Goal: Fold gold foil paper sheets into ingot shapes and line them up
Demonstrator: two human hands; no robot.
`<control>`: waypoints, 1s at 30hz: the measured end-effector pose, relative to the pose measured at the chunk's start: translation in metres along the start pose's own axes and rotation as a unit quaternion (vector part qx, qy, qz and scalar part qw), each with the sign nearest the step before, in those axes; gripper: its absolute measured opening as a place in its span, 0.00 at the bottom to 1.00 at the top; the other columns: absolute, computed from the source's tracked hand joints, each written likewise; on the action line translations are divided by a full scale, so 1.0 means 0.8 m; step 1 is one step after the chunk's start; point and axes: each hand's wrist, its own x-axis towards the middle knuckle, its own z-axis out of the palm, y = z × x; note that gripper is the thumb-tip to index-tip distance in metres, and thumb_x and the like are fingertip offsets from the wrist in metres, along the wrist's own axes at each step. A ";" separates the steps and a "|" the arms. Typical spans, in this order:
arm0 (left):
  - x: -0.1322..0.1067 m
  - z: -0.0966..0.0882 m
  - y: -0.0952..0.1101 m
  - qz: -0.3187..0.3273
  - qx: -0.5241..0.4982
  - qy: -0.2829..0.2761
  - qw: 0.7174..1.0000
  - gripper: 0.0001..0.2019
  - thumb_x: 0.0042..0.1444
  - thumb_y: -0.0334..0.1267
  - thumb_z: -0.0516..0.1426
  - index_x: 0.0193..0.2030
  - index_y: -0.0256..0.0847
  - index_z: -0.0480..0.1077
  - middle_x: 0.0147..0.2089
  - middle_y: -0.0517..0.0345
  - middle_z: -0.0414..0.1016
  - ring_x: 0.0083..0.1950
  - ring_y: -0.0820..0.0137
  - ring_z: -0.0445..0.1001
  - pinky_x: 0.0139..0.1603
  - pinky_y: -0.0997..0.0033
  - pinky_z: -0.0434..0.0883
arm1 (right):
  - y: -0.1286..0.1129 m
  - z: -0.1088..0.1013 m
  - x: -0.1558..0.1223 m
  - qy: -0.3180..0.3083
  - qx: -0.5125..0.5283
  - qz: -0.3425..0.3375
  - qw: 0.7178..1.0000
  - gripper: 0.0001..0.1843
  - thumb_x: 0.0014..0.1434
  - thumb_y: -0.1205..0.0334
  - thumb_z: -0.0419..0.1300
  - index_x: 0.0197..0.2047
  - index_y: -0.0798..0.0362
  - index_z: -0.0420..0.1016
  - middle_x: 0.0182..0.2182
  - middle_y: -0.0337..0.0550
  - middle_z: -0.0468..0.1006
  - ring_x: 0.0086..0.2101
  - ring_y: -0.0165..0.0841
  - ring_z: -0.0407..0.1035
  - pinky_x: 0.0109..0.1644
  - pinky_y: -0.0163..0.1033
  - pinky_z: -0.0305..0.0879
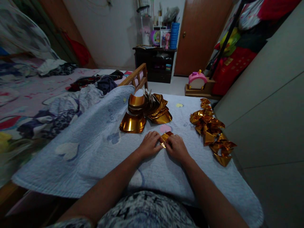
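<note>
Pale blue quilted cloth (102,164) covers the surface in front of the person, its left side spreading towards the bed (57,85) and its near right corner rounded. Towards the far edge, left of the middle, lie fanned stacks of shiny gold sheets (133,123), curling upward, with some white showing among them. Folded gold pieces (209,138) lie heaped in an uneven line along the right edge, from the far right corner towards the near one. Between these two groups and nearer the front edge, both hands meet over the cloth: the left hand (150,144) pinches the left side of a small gold piece (165,136) between thumb and fingers, and the right hand (176,146), fingers curled, grips its right side. The fingers hide much of that piece, so its exact shape is hard to tell.
</note>
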 end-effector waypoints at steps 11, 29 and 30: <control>0.003 0.002 0.001 -0.012 0.012 -0.005 1.000 0.04 0.64 0.39 0.55 0.41 0.43 0.70 0.47 0.53 0.71 0.51 0.60 0.66 0.54 0.58 0.64 | -0.006 -0.006 0.000 -0.017 -0.013 0.001 1.000 0.08 0.66 0.64 0.59 0.33 0.53 0.72 0.34 0.45 0.75 0.39 0.38 0.65 0.43 0.41 0.52; 0.002 -0.003 0.004 -0.009 0.019 -0.020 1.000 0.08 0.65 0.42 0.54 0.43 0.42 0.70 0.49 0.53 0.70 0.51 0.60 0.65 0.55 0.58 0.64 | -0.009 -0.012 0.001 -0.023 0.018 -0.010 1.000 0.10 0.64 0.58 0.60 0.33 0.53 0.72 0.34 0.45 0.75 0.39 0.38 0.65 0.44 0.42 0.52; 0.003 -0.002 0.004 -0.013 0.022 -0.019 1.000 0.08 0.67 0.41 0.53 0.43 0.42 0.70 0.48 0.53 0.70 0.51 0.61 0.66 0.55 0.58 0.64 | -0.009 -0.012 0.000 -0.022 0.027 -0.016 0.999 0.10 0.64 0.59 0.61 0.32 0.53 0.73 0.34 0.44 0.75 0.39 0.38 0.65 0.44 0.42 0.52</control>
